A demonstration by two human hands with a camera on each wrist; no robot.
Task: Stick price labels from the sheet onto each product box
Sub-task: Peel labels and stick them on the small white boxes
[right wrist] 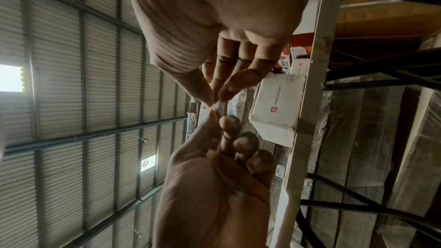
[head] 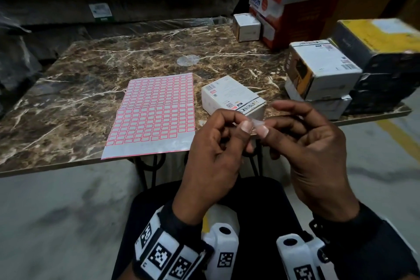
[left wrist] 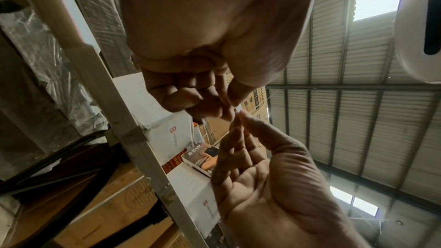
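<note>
Hands: the left hand and right hand meet in front of the table's near edge, fingertips together, each pinching one small pale label between thumb and forefinger.
Fingers: the left hand's others are curled in, the right hand's hang loosely bent (the wrist views show the same pinch from below).
Label: off the sheet, in the air between the two hands, not yet on anything; which way its sticky side faces, I cannot tell.
Sheet: the label sheet lies flat on the table, left of the hands, its red-bordered grid mostly full, with a bare strip along its near edge.
Box in play: a white product box lies on the table just beyond the fingertips, a small red-edged sticker already showing near its barcode.
Waiting: more product boxes are stacked at the table's right side and far right corner; I see no price labels on them from here.
Progress: early, by my reckoning, with most boxes to go.
</note>
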